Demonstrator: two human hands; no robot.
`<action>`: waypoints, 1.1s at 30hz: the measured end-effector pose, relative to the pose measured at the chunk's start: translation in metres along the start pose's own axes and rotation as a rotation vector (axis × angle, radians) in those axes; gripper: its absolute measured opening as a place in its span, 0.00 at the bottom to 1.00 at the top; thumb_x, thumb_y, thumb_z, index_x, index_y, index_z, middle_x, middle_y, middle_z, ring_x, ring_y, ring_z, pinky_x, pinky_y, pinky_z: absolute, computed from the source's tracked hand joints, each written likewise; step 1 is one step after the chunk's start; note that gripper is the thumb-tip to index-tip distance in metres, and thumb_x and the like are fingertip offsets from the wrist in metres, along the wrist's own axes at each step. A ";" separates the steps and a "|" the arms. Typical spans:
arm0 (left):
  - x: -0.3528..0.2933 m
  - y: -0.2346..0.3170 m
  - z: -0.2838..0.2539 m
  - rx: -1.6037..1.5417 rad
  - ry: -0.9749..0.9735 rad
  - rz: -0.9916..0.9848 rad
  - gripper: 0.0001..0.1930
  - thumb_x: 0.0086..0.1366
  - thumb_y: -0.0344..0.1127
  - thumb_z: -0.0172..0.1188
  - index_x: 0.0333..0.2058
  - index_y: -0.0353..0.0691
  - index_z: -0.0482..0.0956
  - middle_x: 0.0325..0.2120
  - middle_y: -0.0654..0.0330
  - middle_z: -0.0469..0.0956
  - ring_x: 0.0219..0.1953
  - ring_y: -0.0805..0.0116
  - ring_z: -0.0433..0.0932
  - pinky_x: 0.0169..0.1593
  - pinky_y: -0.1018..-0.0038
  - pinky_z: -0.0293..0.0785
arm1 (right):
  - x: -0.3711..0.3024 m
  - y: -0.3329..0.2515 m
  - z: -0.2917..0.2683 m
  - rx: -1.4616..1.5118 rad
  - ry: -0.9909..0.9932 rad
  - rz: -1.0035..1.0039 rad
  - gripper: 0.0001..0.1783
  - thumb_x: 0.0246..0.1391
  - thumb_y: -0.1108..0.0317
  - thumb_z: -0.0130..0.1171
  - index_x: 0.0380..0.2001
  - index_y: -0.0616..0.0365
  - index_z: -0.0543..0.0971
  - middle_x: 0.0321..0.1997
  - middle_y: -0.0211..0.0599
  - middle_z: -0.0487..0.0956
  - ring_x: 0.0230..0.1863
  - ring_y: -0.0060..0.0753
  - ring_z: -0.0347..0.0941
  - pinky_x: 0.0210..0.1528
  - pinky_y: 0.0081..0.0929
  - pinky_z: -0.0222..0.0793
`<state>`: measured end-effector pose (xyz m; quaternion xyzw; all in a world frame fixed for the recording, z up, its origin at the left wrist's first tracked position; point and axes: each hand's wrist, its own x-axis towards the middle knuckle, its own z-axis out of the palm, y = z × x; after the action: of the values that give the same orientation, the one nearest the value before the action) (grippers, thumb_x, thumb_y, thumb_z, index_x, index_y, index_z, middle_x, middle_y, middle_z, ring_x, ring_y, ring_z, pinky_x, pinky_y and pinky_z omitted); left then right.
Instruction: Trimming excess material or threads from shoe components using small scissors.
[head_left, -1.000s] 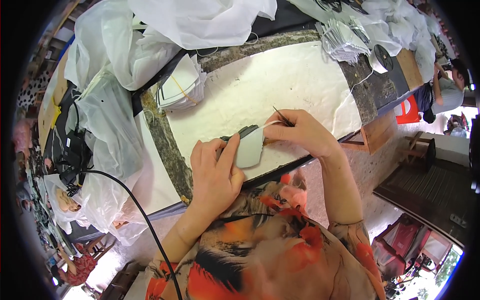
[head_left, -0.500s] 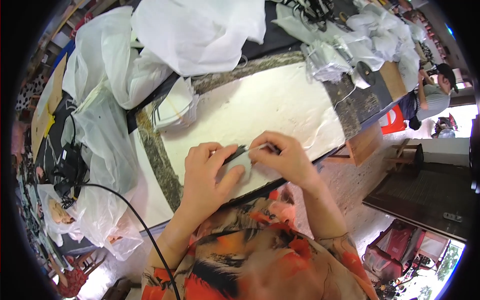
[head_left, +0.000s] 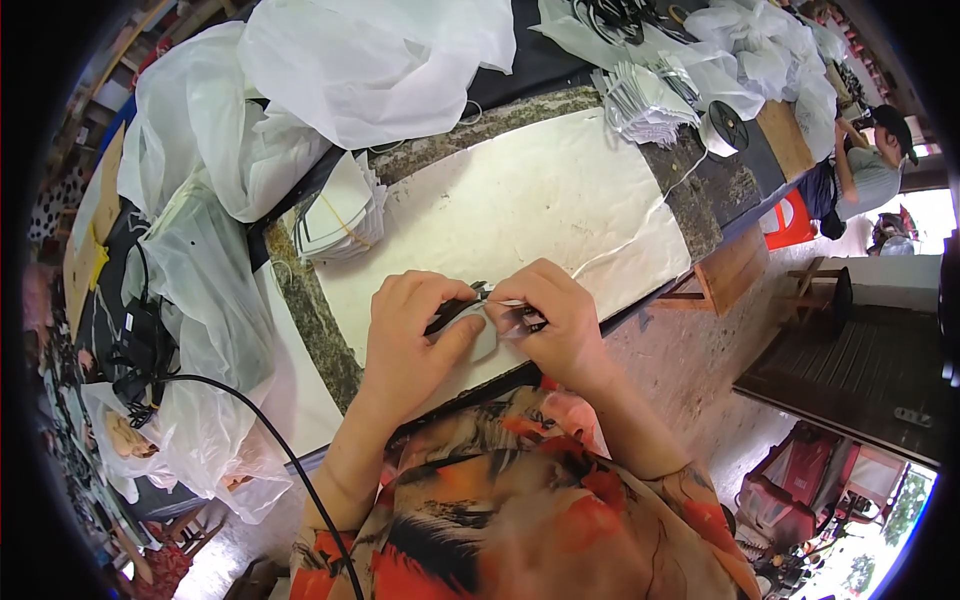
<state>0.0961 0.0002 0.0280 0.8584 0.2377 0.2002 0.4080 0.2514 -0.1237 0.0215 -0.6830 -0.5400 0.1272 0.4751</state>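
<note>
Now the left hand [head_left: 405,335] grips a dark tool [head_left: 452,312] over a small white piece [head_left: 484,338], the right hand [head_left: 552,318] pinching it alongside.

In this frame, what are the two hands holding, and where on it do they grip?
Both hands hold one small flat white piece with a dark strip. The left hand pins its left side under the thumb; the right hand pinches its right edge. Exact fingertip contact is hidden.
</note>
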 end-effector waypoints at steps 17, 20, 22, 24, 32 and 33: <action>0.011 -0.020 -0.023 -0.758 -0.339 -0.476 0.10 0.71 0.32 0.55 0.46 0.36 0.80 0.29 0.72 0.74 0.31 0.85 0.69 0.34 0.83 0.66 | -0.014 0.006 0.014 0.418 -0.062 0.280 0.05 0.61 0.74 0.63 0.40 0.57 0.78 0.35 0.25 0.77 0.33 0.14 0.67 0.36 0.16 0.65; 0.017 -0.018 -0.025 -0.691 -0.371 -0.516 0.10 0.70 0.30 0.56 0.46 0.37 0.81 0.27 0.73 0.74 0.28 0.86 0.68 0.31 0.84 0.64 | -0.016 0.007 0.013 0.357 -0.074 0.248 0.06 0.60 0.74 0.63 0.40 0.58 0.78 0.35 0.28 0.76 0.33 0.18 0.68 0.36 0.19 0.67; 0.021 -0.015 -0.023 -0.671 -0.380 -0.502 0.10 0.69 0.30 0.56 0.46 0.37 0.81 0.27 0.72 0.74 0.27 0.86 0.68 0.31 0.84 0.64 | -0.016 0.003 0.012 0.335 -0.064 0.253 0.07 0.59 0.73 0.64 0.40 0.58 0.78 0.34 0.29 0.77 0.33 0.19 0.69 0.37 0.20 0.68; 0.024 -0.013 -0.026 -0.648 -0.384 -0.490 0.11 0.68 0.30 0.56 0.46 0.37 0.81 0.26 0.72 0.74 0.27 0.86 0.68 0.30 0.84 0.64 | -0.015 -0.002 0.010 0.401 -0.062 0.450 0.07 0.58 0.73 0.65 0.39 0.58 0.78 0.32 0.31 0.78 0.31 0.23 0.71 0.37 0.21 0.68; 0.037 -0.017 -0.027 -0.646 -0.500 -0.558 0.11 0.65 0.30 0.57 0.45 0.37 0.80 0.23 0.71 0.75 0.26 0.85 0.68 0.30 0.83 0.64 | -0.023 0.005 0.013 0.206 0.004 0.088 0.06 0.55 0.76 0.67 0.35 0.57 0.79 0.32 0.29 0.79 0.32 0.18 0.71 0.33 0.21 0.67; 0.037 -0.020 -0.024 -0.643 -0.496 -0.560 0.11 0.65 0.30 0.57 0.45 0.37 0.80 0.23 0.71 0.75 0.26 0.85 0.68 0.30 0.83 0.64 | -0.023 0.005 0.013 0.233 0.028 0.015 0.06 0.55 0.77 0.67 0.34 0.57 0.79 0.32 0.28 0.78 0.32 0.17 0.70 0.32 0.21 0.66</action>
<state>0.1079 0.0470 0.0320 0.6139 0.2810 -0.0645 0.7349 0.2367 -0.1369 0.0027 -0.6287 -0.5099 0.1829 0.5579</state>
